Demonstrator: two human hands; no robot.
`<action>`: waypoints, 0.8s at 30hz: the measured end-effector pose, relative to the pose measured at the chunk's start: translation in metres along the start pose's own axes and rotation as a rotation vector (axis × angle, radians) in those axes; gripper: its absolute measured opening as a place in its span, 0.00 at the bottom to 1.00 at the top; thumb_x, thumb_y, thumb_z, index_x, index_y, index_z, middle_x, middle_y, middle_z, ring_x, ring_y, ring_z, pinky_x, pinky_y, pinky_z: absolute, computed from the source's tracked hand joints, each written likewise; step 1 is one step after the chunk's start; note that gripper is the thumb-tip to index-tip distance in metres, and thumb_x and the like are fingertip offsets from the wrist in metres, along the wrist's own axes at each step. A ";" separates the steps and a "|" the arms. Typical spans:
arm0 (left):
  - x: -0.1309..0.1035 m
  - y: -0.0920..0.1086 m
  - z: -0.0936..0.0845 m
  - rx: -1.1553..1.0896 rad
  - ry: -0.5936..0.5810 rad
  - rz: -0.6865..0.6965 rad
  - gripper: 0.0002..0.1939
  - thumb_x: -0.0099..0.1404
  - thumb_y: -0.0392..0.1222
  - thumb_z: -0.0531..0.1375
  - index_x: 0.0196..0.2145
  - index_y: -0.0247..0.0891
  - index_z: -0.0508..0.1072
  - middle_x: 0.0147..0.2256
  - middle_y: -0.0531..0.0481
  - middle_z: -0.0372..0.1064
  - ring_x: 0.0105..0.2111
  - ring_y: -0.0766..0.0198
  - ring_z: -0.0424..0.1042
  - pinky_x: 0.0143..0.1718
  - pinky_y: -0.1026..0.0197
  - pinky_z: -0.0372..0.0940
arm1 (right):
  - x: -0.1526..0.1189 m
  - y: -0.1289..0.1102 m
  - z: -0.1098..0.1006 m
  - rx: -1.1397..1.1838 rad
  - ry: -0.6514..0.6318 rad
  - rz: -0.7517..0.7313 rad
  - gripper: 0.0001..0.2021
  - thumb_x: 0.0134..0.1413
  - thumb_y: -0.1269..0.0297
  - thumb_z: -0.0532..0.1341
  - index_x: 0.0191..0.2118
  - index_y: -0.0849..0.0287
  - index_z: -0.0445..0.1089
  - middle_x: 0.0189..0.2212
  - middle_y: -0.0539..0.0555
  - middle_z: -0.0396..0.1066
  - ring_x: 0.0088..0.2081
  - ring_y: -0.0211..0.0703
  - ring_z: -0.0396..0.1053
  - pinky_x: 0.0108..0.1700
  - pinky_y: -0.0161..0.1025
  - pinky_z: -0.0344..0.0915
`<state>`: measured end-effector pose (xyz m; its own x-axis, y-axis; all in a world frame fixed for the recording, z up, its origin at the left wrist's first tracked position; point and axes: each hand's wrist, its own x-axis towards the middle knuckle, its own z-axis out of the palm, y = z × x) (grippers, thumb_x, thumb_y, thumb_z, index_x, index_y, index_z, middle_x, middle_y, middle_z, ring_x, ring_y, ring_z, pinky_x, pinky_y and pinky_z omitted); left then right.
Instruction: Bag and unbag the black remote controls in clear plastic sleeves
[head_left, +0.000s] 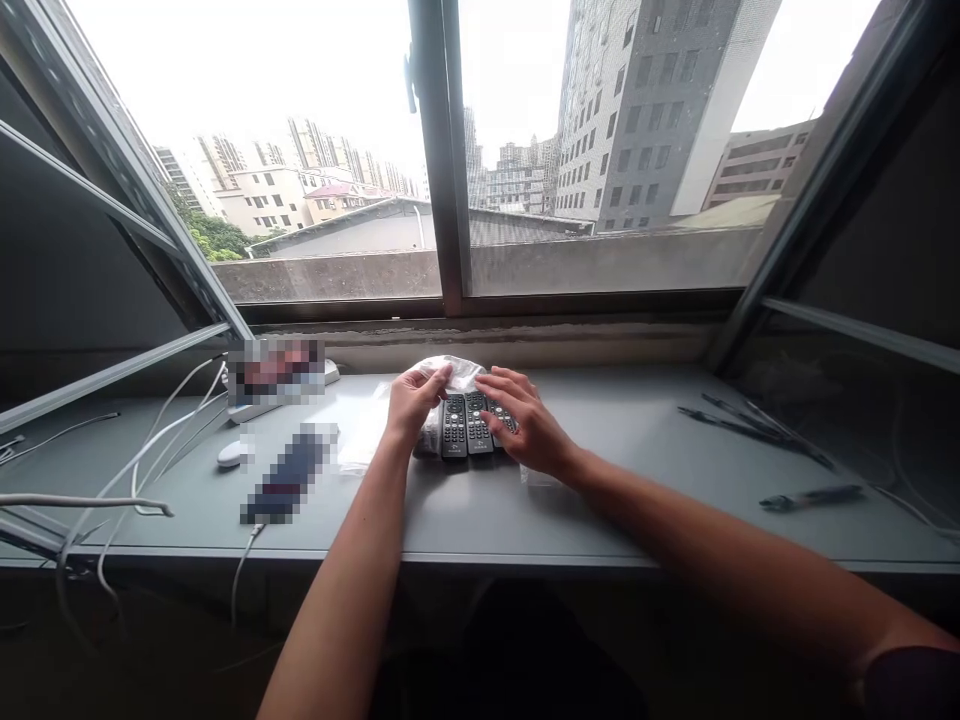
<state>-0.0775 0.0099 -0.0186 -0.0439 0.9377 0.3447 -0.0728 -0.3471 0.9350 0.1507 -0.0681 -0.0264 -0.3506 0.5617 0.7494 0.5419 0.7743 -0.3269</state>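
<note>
Several black remote controls (454, 432) lie side by side on the grey table, their keypads facing up. A clear plastic bag (459, 372) is bunched at their far ends. My left hand (409, 405) pinches the edge of this bag between thumb and fingers, just left of the remotes. Over the right-hand remotes lies my right hand (531, 425), fingers stretched out and apart. Whether its fingertips touch the bag or the remotes, I cannot tell. More clear plastic (360, 455) lies to the left of the remotes.
A dark phone-like object (289, 480), pixelated, lies at left with a cable attached. Behind it are a small white rounded object (231, 455), a white power strip (330, 372) and loose white cables (154, 440). Pen-like items (810, 498) lie at right. A metal frame (202, 290) flanks the window.
</note>
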 end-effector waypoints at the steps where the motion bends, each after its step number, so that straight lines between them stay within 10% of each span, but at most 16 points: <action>1: -0.001 0.001 0.001 0.017 -0.026 0.005 0.22 0.58 0.60 0.77 0.29 0.36 0.82 0.23 0.48 0.74 0.21 0.68 0.65 0.23 0.64 0.57 | 0.000 0.002 0.001 0.006 -0.004 -0.002 0.23 0.75 0.63 0.61 0.71 0.52 0.70 0.68 0.59 0.72 0.75 0.63 0.58 0.73 0.69 0.60; 6: -0.008 0.009 0.006 0.064 -0.215 -0.025 0.23 0.59 0.60 0.77 0.34 0.35 0.85 0.29 0.41 0.79 0.26 0.61 0.74 0.26 0.62 0.64 | -0.002 0.001 0.003 0.030 -0.066 -0.026 0.20 0.74 0.61 0.63 0.66 0.56 0.75 0.67 0.63 0.72 0.79 0.66 0.49 0.74 0.71 0.58; 15: -0.002 0.013 0.001 -0.260 0.072 -0.203 0.21 0.62 0.58 0.74 0.36 0.36 0.83 0.33 0.45 0.78 0.31 0.61 0.76 0.28 0.64 0.69 | -0.006 -0.011 -0.002 0.158 -0.116 0.026 0.26 0.71 0.57 0.66 0.70 0.56 0.73 0.72 0.61 0.68 0.78 0.66 0.52 0.76 0.70 0.56; 24: -0.009 0.016 0.006 -0.292 -0.085 -0.223 0.22 0.62 0.56 0.74 0.43 0.35 0.84 0.38 0.44 0.80 0.36 0.61 0.77 0.34 0.63 0.70 | -0.002 -0.026 -0.011 0.428 -0.160 0.251 0.32 0.71 0.51 0.66 0.77 0.44 0.64 0.75 0.54 0.64 0.79 0.61 0.51 0.79 0.64 0.50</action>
<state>-0.0727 -0.0037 -0.0064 0.0875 0.9845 0.1522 -0.3530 -0.1122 0.9289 0.1455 -0.0922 -0.0131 -0.3807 0.7571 0.5309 0.2753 0.6409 -0.7166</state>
